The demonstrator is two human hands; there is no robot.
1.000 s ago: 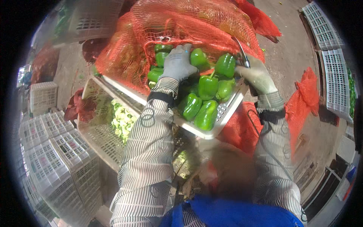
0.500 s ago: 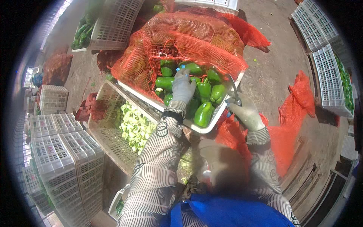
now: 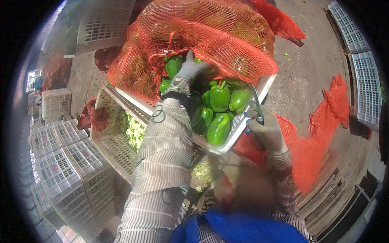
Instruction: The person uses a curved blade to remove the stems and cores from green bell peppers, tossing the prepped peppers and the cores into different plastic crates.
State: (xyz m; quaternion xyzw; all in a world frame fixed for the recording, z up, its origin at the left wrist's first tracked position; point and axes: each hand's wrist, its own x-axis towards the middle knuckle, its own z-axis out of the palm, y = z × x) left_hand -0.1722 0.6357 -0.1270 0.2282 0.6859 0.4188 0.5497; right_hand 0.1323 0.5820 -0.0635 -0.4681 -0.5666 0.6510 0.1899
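Note:
My left hand (image 3: pixel 192 69), in a pale glove, reaches to the mouth of a red mesh sack (image 3: pixel 210 36). One finger stretches upward beside a green bell pepper (image 3: pixel 173 65); its other fingers are partly hidden at the edge of the mesh. My gloved right hand (image 3: pixel 267 131) is closed round the handle of a curved knife (image 3: pixel 257 99), its thin blade pointing away along the right rim of a white crate (image 3: pixel 265 88). Several bell peppers lie loose in that crate, among them an upright one (image 3: pixel 219 98) and a glossy one (image 3: pixel 219 130) at the near corner. The sack rests over the crate's far part.
A tilted basket (image 3: pixel 117 148) holding pale green trimmings (image 3: pixel 135 131) stands to the left of the crate. Stacked white crates (image 3: pixel 60 170) rise farther left. Another empty-looking red mesh (image 3: pixel 320 133) lies on the floor at right, near wooden slats (image 3: pixel 324 202) and more white crates (image 3: pixel 366 85).
My left hand has moved from among the loose peppers to the sack's mouth, and the mesh edge now hangs lower over the crate. My right hand still grips the knife. The view has shifted.

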